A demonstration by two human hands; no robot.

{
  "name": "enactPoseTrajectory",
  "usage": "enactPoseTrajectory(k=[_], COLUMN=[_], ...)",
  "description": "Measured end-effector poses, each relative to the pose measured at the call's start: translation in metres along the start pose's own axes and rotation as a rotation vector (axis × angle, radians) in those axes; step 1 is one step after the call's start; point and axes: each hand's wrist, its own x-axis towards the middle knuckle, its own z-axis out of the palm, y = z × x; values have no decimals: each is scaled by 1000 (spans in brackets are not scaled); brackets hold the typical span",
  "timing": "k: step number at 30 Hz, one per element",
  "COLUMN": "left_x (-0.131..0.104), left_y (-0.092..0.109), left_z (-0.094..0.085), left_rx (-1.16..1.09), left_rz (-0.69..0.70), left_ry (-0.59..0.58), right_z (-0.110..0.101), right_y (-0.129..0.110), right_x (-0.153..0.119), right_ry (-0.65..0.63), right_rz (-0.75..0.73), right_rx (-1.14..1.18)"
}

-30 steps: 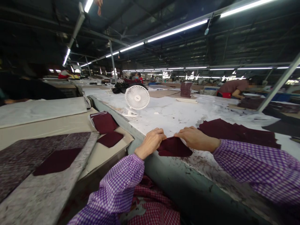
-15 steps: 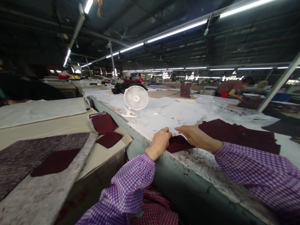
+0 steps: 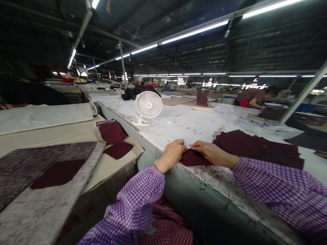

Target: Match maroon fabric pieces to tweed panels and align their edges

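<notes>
A dark maroon fabric piece (image 3: 195, 159) lies at the near edge of the white-covered table, between my two hands. My left hand (image 3: 172, 153) is closed on its left side, fingers bent and pressed together. My right hand (image 3: 213, 153) pinches at its far edge, thumb and fingertips together, close to the left fingertips. The fabric looks partly folded or raised under the fingers; the fingertips hide its exact shape. Just right of my right hand, a fanned pile of maroon fabric pieces (image 3: 258, 148) lies on the table.
A white fan (image 3: 148, 104) stands on the table ahead. To the left, a stack of maroon pieces (image 3: 111, 132) and a single piece (image 3: 118, 150) lie on a beige surface, with another maroon piece (image 3: 58, 173) on a speckled board. A co-worker (image 3: 250, 97) bends over at the right.
My right hand has lowered, its fingers going from stretched out to pinched at the fabric. My left hand stays at the fabric's left side, and the view has shifted slightly.
</notes>
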Motion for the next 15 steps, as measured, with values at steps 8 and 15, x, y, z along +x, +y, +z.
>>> enactPoseTrajectory(k=[8,15], left_x=[-2,-20], left_y=[-15,-26], left_z=[-2,-14], left_rx=[-197,-353], left_rz=[11,-32], left_ry=[3,55], right_z=[-14,-17], right_y=[-19,-24], right_x=[8,10], right_ry=[-128,-162], right_rz=[-18,-19], right_rx=[-86,-114])
